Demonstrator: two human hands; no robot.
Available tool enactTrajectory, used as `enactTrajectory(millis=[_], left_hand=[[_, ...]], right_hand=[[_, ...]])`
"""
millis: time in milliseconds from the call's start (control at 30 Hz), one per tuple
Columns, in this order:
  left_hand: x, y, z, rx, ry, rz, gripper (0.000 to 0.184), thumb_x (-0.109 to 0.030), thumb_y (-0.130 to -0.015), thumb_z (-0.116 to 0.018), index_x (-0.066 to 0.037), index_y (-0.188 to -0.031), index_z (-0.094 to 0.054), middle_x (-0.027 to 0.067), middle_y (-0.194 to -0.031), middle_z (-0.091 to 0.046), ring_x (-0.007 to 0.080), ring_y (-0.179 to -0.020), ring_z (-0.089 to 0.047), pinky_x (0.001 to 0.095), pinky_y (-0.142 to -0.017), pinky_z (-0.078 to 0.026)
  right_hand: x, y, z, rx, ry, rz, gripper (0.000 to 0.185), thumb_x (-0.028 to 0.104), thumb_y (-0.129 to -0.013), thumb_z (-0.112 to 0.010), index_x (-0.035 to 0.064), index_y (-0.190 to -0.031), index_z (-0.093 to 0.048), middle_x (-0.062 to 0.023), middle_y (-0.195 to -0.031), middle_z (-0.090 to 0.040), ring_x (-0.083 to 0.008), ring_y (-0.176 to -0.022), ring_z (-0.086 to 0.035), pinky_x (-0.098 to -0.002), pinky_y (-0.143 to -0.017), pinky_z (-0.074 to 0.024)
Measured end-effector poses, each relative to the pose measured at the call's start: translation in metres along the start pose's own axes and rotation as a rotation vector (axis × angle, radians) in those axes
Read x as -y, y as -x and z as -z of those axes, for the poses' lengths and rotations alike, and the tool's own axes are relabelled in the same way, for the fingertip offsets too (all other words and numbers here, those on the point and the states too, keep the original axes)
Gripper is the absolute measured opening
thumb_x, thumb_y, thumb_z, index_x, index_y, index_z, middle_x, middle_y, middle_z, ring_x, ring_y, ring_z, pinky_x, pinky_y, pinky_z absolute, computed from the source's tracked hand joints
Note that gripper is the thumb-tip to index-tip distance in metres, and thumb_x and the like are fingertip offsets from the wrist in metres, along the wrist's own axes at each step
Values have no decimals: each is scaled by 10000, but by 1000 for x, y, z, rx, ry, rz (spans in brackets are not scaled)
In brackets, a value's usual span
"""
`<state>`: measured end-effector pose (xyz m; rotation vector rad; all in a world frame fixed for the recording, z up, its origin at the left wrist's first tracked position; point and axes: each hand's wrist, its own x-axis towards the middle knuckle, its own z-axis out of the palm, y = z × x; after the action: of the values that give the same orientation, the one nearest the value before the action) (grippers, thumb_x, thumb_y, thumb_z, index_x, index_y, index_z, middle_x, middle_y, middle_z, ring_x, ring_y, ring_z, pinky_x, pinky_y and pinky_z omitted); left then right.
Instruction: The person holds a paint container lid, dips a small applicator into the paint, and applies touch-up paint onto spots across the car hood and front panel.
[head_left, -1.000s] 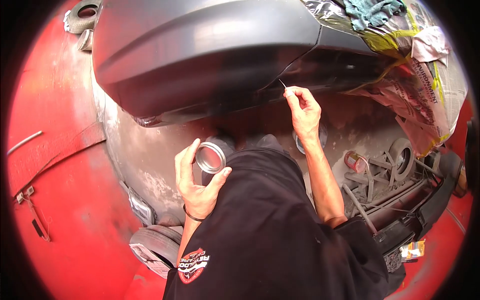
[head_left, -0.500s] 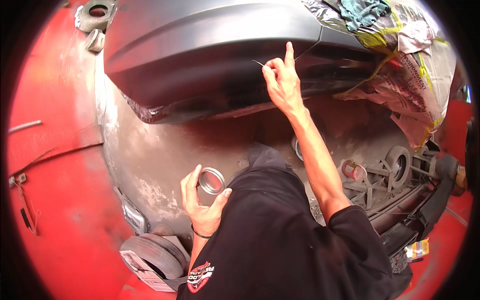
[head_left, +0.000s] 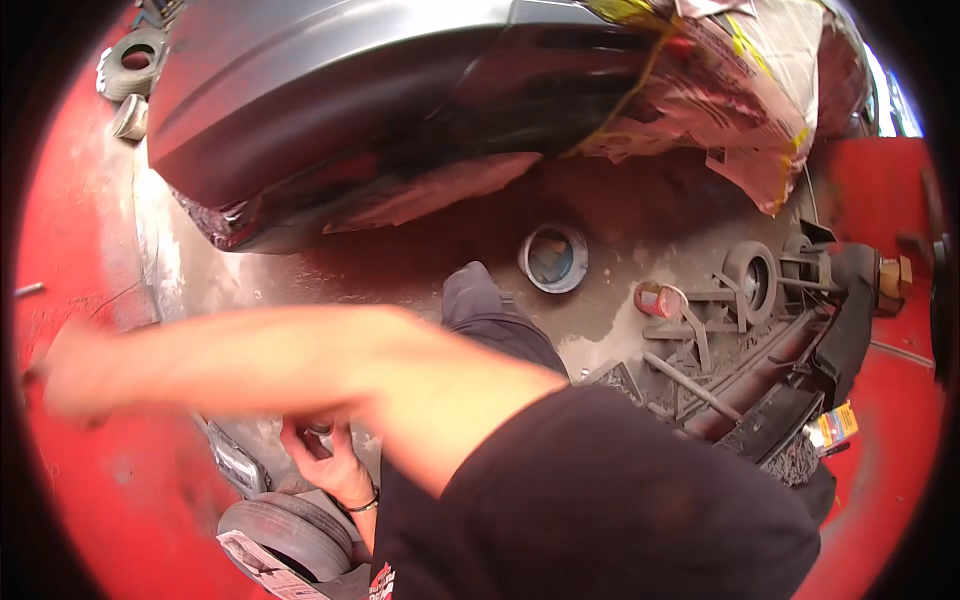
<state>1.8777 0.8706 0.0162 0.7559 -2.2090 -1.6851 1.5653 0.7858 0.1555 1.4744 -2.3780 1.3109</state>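
My left hand (head_left: 338, 462) holds a small round metal tin (head_left: 320, 429); my right forearm crosses in front and hides most of it. Stretched far to the left, my right hand (head_left: 82, 372) is smeared by motion against the red floor. Its fingers cannot be made out, nor whether anything is between them. Ahead of me is a dark car body panel (head_left: 360, 130), with printed masking paper (head_left: 690, 100) and yellow tape over its right part. Neither hand touches the panel.
A round bucket (head_left: 578, 275) stands on the floor ahead, beside a red can (head_left: 657, 299). Metal frame parts and a tyre (head_left: 750, 280) lie at right. Tyres (head_left: 290, 535) and a lamp unit (head_left: 238, 460) lie at lower left. More tyres (head_left: 133, 65) are at upper left.
My right hand has swung from in front of the panel, where its index finger pointed, far to the left. My left hand has lowered with the tin. The view has turned right, showing the bucket.
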Motion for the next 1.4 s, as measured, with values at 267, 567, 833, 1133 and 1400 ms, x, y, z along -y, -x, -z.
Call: enactTrajectory(millis=[267,567,833,1133,1400], left_hand=[[17,60,14,-237,-188,27,774,70,-878,-834,28,-1582,-514,102,-1455,-546,250,-1354,-566,382,-1183,-450],[-9,61,-94,-235,-4,-6,795,37,-874,-875,52,-1578,-506,89,-1413,-504,231,-1321,-590,366,-1147,-488],[-37,60,-190,-100,0,-108,865,-60,-842,-951,42,-1579,-511,89,-1434,-509,234,-1347,-584,383,-1155,-496],[-44,76,-247,-109,-267,-209,839,-176,-793,-1003,-18,-1521,-614,104,-1383,-498,234,-1242,-612,402,-1085,-532],[-56,89,-266,-123,-219,-193,818,-70,-823,-969,-1,-1541,-584,70,-1399,-489,221,-1331,-573,388,-1181,-497]], right_hand=[[103,-82,18,283,-92,85,196,230,-880,-694,128,-926,-855,-197,-985,-787,-351,-899,-798,-487,-799,-639],[-159,318,-23,53,-387,-406,238,271,-1005,-652,56,-1079,-723,-225,-985,-770,-443,-963,-752,-553,-842,-584],[-236,632,71,17,-355,-1186,247,296,-1027,-671,70,-1084,-753,-122,-873,-782,-228,-823,-772,-403,-764,-590],[-233,739,74,-135,-781,-1425,130,103,-1030,-656,27,-1055,-759,-51,-952,-797,-103,-799,-741,-268,-711,-549],[-245,755,97,-86,-770,-1430,133,143,-1072,-636,55,-1078,-736,-42,-1021,-804,-100,-818,-731,-287,-729,-574]])
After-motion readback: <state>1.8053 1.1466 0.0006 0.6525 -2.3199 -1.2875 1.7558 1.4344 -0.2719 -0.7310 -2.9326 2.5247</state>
